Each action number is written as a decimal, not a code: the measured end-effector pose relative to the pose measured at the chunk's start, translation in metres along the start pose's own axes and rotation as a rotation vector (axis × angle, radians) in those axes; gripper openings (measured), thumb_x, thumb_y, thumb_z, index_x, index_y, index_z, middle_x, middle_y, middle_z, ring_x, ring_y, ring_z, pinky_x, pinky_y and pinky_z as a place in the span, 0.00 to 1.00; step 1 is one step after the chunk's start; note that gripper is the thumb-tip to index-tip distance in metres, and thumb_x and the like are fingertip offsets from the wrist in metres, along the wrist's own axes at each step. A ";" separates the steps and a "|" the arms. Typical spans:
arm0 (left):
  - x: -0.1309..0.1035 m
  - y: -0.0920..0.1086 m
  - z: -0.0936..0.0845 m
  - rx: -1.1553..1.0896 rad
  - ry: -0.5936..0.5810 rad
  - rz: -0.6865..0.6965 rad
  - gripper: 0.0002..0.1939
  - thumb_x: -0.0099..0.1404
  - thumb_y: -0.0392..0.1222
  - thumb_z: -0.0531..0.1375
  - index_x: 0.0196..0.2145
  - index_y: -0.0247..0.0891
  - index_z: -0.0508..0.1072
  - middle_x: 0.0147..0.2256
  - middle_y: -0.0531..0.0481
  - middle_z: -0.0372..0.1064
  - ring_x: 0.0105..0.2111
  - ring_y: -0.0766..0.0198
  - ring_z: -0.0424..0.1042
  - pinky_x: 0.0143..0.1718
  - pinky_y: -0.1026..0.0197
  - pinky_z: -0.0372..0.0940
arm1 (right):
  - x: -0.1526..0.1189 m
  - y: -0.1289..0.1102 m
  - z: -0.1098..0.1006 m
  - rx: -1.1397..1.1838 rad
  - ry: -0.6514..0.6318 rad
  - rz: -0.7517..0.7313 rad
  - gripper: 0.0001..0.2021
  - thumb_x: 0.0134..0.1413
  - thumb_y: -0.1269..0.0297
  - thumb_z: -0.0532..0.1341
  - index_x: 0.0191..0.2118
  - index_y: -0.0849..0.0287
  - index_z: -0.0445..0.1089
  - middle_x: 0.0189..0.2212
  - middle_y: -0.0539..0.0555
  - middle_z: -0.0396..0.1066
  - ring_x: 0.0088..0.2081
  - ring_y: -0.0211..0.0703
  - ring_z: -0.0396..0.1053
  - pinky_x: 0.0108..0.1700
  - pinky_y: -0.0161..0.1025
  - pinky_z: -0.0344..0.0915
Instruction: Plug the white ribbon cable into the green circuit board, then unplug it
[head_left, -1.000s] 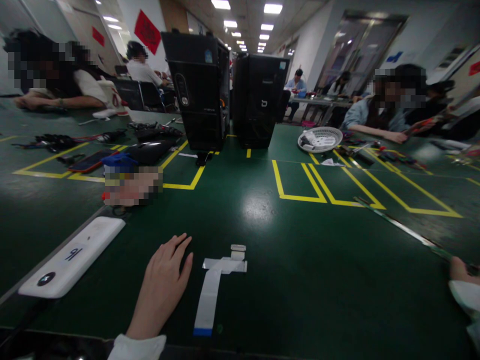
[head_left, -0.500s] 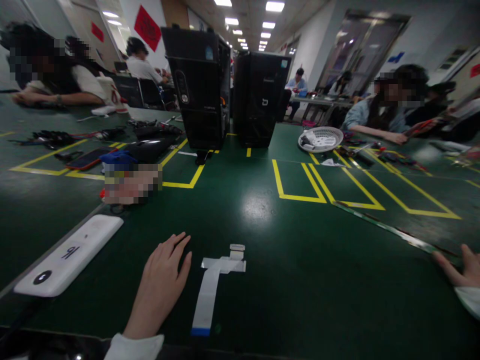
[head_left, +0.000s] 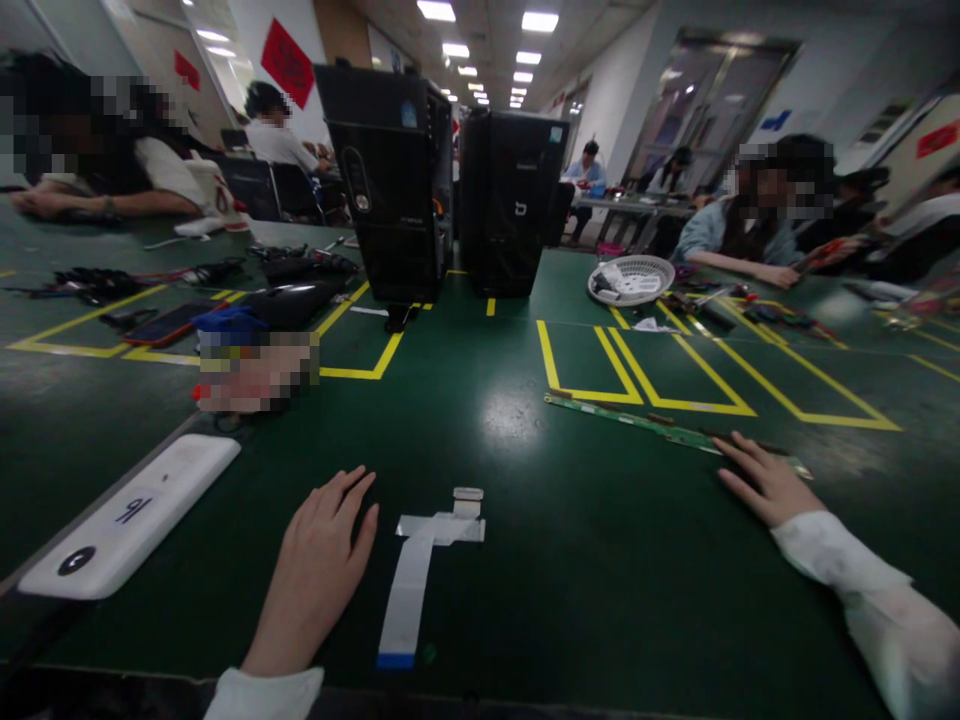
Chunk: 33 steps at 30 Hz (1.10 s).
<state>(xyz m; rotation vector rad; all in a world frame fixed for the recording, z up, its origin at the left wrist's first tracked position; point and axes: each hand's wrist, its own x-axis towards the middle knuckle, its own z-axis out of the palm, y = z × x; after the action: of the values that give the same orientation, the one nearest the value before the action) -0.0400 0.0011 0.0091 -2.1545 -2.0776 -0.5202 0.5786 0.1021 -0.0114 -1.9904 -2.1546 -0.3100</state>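
On the green counter (head_left: 570, 560), a long, narrow green circuit strip (head_left: 637, 417) lies at a slant, its left end close to the near edge of the yellow tape outlines (head_left: 697, 406). The right hand (head_left: 769, 487) reaches over the strip's right part from the near side, palm down, fingertips at the strip, thumb apart from the fingers and resting nearer the wearer; it is not closed around it. Whether the fingertips press on the strip or only hover just over it cannot be told.

The left hand (head_left: 319, 555) lies palm down, open and holding nothing, fingers slightly bent and thumb spread away from them. Just to its right, apart from it, a flat white ribbon cable (head_left: 407, 595) lies with its blue end (head_left: 396, 661) toward the wearer, a crosswise piece at its far end and a small connector (head_left: 469, 495) beyond that.

Left of the left hand sits a white oblong device (head_left: 142, 515) with a dark round mark and a handwritten label. Farther off stand two black computer towers (head_left: 390, 210) (head_left: 510, 205), side by side; a white basket (head_left: 643, 279) holding small parts is to their right, and bundled cables (head_left: 97, 284) lie to their left. Seated people are visible beyond.
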 end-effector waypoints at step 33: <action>0.000 0.003 -0.004 0.006 -0.014 -0.006 0.27 0.70 0.50 0.46 0.57 0.30 0.68 0.58 0.36 0.66 0.59 0.46 0.63 0.59 0.41 0.60 | 0.040 -0.266 -0.018 0.429 0.198 -0.399 0.25 0.66 0.53 0.48 0.60 0.63 0.64 0.63 0.67 0.56 0.65 0.57 0.51 0.63 0.58 0.56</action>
<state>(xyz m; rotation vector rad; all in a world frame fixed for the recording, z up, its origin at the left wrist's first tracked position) -0.0376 0.0002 0.0130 -2.1554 -2.0909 -0.5005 0.3100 0.1148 0.0109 -1.2488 -2.2414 -0.0813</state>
